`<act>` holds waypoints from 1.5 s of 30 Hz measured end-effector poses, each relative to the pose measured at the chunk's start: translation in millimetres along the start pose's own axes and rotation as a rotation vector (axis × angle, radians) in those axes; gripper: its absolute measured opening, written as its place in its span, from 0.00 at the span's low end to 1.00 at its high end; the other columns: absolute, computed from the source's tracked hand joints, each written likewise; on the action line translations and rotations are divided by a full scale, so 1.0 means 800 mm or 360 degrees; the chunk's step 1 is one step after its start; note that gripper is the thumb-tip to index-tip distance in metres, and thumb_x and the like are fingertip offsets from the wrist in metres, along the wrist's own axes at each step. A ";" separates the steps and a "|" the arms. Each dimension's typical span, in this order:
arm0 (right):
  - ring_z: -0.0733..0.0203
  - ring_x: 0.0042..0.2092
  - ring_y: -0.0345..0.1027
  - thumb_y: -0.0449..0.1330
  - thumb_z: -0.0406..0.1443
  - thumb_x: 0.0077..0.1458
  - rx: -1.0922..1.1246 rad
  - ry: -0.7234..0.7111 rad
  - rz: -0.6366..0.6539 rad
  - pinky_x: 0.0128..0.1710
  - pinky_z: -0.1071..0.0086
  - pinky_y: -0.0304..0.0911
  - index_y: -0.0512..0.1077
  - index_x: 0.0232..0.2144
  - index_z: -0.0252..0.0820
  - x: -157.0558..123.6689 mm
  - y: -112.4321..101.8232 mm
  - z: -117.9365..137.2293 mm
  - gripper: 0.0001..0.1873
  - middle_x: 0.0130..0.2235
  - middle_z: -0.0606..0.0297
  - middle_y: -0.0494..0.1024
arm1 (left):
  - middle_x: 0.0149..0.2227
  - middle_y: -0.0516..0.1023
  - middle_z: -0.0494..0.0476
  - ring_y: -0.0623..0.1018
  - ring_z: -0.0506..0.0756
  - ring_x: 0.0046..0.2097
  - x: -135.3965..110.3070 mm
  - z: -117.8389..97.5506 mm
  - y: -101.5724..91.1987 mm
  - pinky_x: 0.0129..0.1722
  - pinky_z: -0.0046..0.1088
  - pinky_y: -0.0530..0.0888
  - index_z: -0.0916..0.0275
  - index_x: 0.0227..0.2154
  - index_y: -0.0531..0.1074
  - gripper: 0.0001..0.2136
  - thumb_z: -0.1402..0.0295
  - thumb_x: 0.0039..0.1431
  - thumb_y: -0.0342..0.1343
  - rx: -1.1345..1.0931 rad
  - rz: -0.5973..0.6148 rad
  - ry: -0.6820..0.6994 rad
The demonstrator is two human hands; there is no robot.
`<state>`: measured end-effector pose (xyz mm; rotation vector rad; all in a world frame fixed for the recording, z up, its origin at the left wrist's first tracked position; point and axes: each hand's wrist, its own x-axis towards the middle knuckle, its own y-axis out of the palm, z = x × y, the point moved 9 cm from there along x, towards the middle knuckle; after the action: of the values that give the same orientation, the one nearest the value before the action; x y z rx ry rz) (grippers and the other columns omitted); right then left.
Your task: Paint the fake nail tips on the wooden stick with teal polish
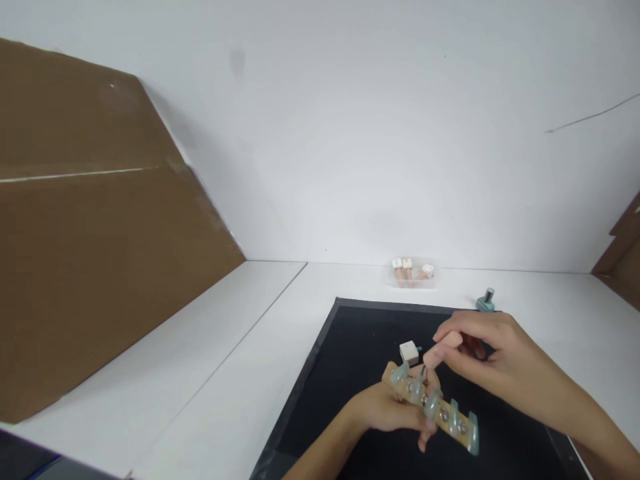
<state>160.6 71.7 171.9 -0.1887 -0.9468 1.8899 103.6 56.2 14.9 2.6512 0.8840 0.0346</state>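
Observation:
My left hand holds a tan strip from below, its fingers wrapped round the middle. The strip slants down to the right and carries several upright, translucent greenish fins with round metal screw heads between them; it resembles a terminal strip. My right hand pinches a pale pink, cylindrical handle between thumb and fingers. From its lower end a thin dark tip points at the strip's far left part; contact there is too small to tell. Just beyond the strip lies a white square block with a small green stub.
Everything sits over a black mat on a white table. Behind the mat, a clear tray holds white-headed pieces with orange stems. A grey-green piece with a metal post stands at its back right edge. Brown cardboard rises on the left.

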 end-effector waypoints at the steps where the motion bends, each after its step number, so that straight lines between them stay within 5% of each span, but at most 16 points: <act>1: 0.69 0.23 0.60 0.55 0.33 0.55 -0.0002 0.0002 -0.0012 0.22 0.77 0.57 0.72 0.25 0.41 0.000 -0.001 0.000 0.08 0.22 0.70 0.72 | 0.19 0.69 0.44 0.70 0.45 0.20 0.000 0.000 -0.001 0.21 0.21 0.69 0.63 0.26 0.62 0.25 0.52 0.35 0.67 -0.0020 -0.0007 0.0013; 6: 0.69 0.22 0.60 0.56 0.33 0.54 0.0059 0.0005 0.0108 0.20 0.77 0.56 0.72 0.23 0.42 -0.002 0.006 0.002 0.09 0.21 0.71 0.71 | 0.20 0.69 0.46 0.70 0.45 0.21 -0.001 0.001 0.000 0.23 0.22 0.69 0.65 0.23 0.63 0.24 0.49 0.36 0.65 0.0060 0.0017 0.0005; 32: 0.68 0.23 0.62 0.55 0.33 0.55 0.0046 0.0007 0.0015 0.21 0.76 0.59 0.72 0.26 0.41 -0.001 -0.001 0.006 0.08 0.22 0.69 0.72 | 0.19 0.69 0.45 0.70 0.46 0.20 -0.004 -0.005 0.001 0.22 0.23 0.69 0.63 0.26 0.62 0.24 0.52 0.36 0.67 -0.0019 -0.0006 0.0021; 36: 0.68 0.23 0.62 0.56 0.33 0.55 0.0081 -0.0005 0.0108 0.20 0.76 0.57 0.72 0.24 0.42 -0.002 0.005 0.008 0.09 0.23 0.69 0.72 | 0.20 0.68 0.48 0.70 0.45 0.22 -0.005 -0.005 0.004 0.25 0.22 0.69 0.66 0.22 0.65 0.22 0.50 0.42 0.63 0.0104 0.0061 0.0029; 40: 0.67 0.24 0.63 0.55 0.34 0.56 0.0046 0.0023 -0.0037 0.21 0.75 0.58 0.72 0.27 0.42 -0.003 -0.002 0.004 0.08 0.23 0.68 0.73 | 0.20 0.70 0.44 0.70 0.46 0.20 -0.004 -0.005 0.001 0.21 0.21 0.68 0.62 0.28 0.60 0.23 0.57 0.38 0.68 -0.0113 0.0070 0.0115; 45: 0.68 0.22 0.59 0.56 0.35 0.55 0.0121 0.0031 0.0091 0.19 0.76 0.55 0.73 0.25 0.42 -0.001 0.006 0.006 0.08 0.22 0.70 0.71 | 0.20 0.68 0.47 0.69 0.45 0.23 -0.004 -0.008 0.008 0.24 0.23 0.68 0.64 0.22 0.64 0.24 0.47 0.38 0.63 0.0164 0.0112 -0.0059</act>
<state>155.1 67.3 171.9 -0.1904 -0.8628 1.9698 103.9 51.8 23.2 2.7682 0.8009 -0.0440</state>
